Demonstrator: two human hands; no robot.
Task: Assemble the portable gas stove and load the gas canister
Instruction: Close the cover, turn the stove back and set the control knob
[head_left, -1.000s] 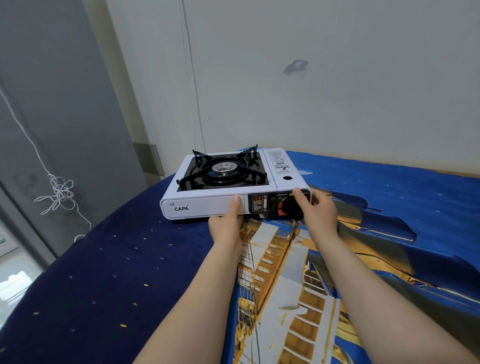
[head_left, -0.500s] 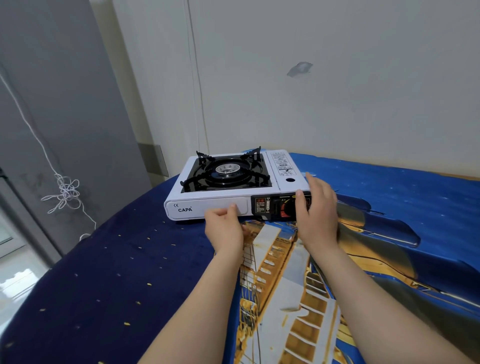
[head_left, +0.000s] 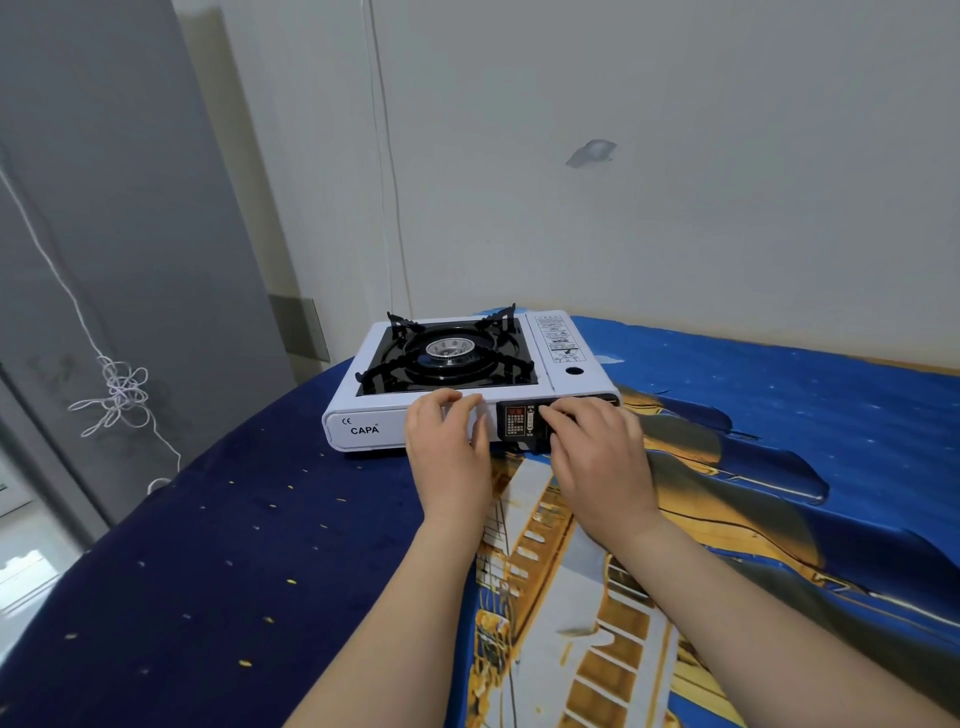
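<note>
Stove (head_left: 441, 374) looks assembled, trivet seated, compartment lid down; your left hand (head_left: 449, 447) lies flat against its front, right hand (head_left: 597, 457) curls over the control panel (head_left: 519, 421). No canister visible.

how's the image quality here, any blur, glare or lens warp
Head view: the stove is sharp enough to read its brand lettering; the left hand and right hand look slightly soft; wide-angle warp bends the wall edges; lighting is soft and even, no strong glare.

i see the white capa portable gas stove (head_left: 470, 382) flat on the blue bedspread (head_left: 779, 415), black pan support up, canister lid shut.
</note>
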